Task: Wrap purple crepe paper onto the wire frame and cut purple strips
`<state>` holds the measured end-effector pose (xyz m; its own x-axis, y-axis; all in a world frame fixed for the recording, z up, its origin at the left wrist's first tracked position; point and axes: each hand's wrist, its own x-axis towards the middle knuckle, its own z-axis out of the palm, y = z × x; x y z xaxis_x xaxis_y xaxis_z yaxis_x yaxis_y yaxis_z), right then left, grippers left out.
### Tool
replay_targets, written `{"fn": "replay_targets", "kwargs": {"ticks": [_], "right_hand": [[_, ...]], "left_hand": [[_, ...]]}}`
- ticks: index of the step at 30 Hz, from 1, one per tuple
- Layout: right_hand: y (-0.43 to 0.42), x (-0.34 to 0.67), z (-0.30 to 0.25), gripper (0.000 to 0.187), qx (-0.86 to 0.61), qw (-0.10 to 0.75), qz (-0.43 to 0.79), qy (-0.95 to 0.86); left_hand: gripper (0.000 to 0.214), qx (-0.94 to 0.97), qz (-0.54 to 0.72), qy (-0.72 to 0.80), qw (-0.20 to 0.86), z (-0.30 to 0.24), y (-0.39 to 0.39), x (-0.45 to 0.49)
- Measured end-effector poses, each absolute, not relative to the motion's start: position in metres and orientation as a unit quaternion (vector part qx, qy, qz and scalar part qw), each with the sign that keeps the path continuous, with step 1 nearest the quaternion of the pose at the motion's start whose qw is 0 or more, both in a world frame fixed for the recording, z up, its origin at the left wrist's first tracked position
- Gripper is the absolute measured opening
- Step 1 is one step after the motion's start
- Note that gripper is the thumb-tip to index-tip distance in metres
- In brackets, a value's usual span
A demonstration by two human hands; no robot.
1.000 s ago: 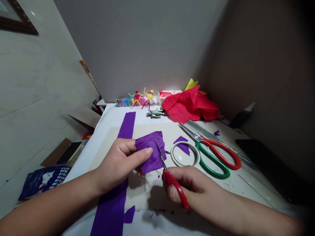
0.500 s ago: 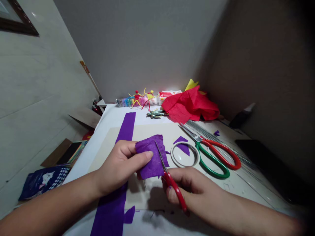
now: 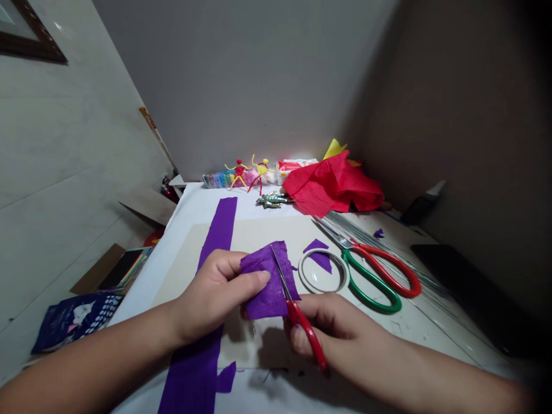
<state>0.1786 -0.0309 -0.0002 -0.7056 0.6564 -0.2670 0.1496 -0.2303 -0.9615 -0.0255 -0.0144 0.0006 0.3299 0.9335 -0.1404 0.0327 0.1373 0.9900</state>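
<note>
The left hand (image 3: 211,296) held a ragged piece of purple crepe paper (image 3: 269,282) just above the worktop (image 3: 190,210), with the thumb pressed on top and the other fingers (image 3: 224,259) curled beneath, so the paper stuck out past the fingertips to the right. The fingers of the right hand (image 3: 332,330) were clamped around the handles of small red-handled scissors (image 3: 306,336). Their thin steel blades (image 3: 280,273) lay over the paper's right side, with the tips near its top edge; I could not tell how far apart they stood. The two hands were close together but not touching, with the paper between them. Below lay a cream card sheet (image 3: 259,233) and a long purple paper strip (image 3: 219,227). To the right were a roll of clear tape (image 3: 322,271), a purple offcut (image 3: 317,246) overlapping it, and large green-and-red-handled scissors (image 3: 371,276) beside a bundle of thin wires (image 3: 366,238). Crumpled red crepe paper (image 3: 332,184) and two small wire figures (image 3: 248,173) sat at the far edge.
</note>
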Motion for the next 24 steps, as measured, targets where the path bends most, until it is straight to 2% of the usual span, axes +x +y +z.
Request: {"fn": "replay_targets", "kwargs": {"ticks": [8,20,24], "right_hand": [[-0.0316,0.1786,-0.0011,0.030,-0.339,0.192,0.708,-0.588],[-0.0270,0.1760,0.0023,0.027,-0.341,0.178,0.706,-0.594],[-0.0259,0.1774,0.0007,0.029,-0.336,0.179,0.706,-0.597]], "left_hand": [[0.016,0.509,0.379,0.445,0.631,-0.0012,-0.0142,-0.0260],[0.025,0.511,0.362,0.421,0.656,0.0035,-0.0110,-0.0195],[0.019,0.485,0.369,0.413,0.677,0.0040,-0.0088,-0.0177]]}}
